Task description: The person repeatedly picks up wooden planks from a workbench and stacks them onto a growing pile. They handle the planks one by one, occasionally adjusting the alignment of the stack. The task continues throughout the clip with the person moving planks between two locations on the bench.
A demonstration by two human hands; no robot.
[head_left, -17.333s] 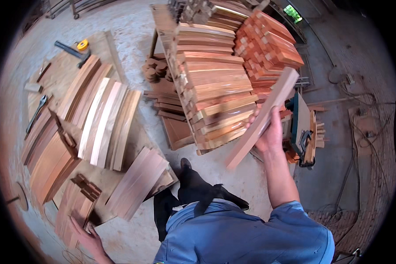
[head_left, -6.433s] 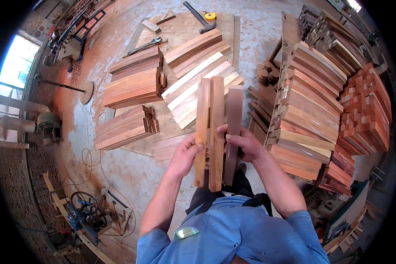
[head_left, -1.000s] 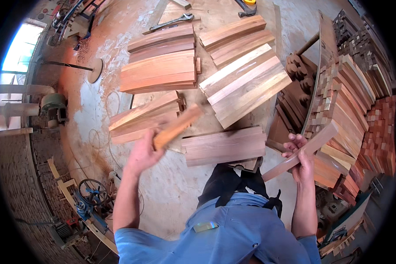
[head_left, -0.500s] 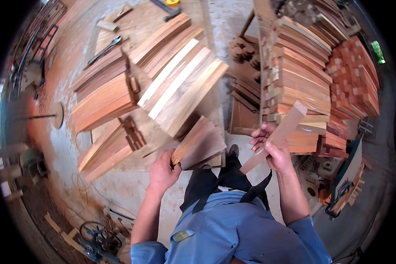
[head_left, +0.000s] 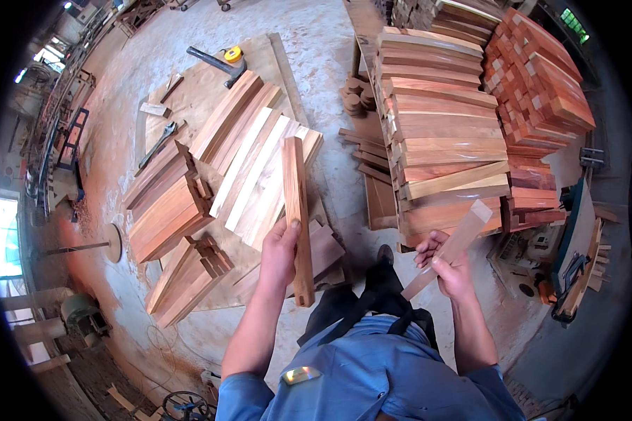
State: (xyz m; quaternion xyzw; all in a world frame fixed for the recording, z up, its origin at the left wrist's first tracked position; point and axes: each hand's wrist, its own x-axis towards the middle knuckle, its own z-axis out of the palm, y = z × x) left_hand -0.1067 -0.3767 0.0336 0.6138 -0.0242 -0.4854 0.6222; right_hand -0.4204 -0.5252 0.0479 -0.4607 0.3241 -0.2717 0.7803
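Note:
My left hand (head_left: 281,249) is closed round a brown wooden slat (head_left: 297,203), held upright in view with what look like slots along its edge. In my right hand (head_left: 448,263) is a paler, flat wooden strip (head_left: 463,235), gripped between thumb and fingers and tilted up to the right. Beyond the left hand, stacks of pale and brown slats (head_left: 260,175) lie on a plywood board (head_left: 277,52). Redder slats (head_left: 165,221) are piled to their left. Short greyish boards (head_left: 319,252) lie partly hidden behind the held slat.
A hammer (head_left: 218,67), a yellow tape measure (head_left: 233,53) and an adjustable wrench (head_left: 158,144) lie on the plywood. Tall stacks of slats (head_left: 446,126) stand to the right, with reddish blocks (head_left: 541,84) behind. A round-based stand (head_left: 112,243) is at left.
My left hand has lifted the brown slat off the greyish boards and turned it upright. My right hand still holds the pale strip, slightly lower in view. The whole view has shifted.

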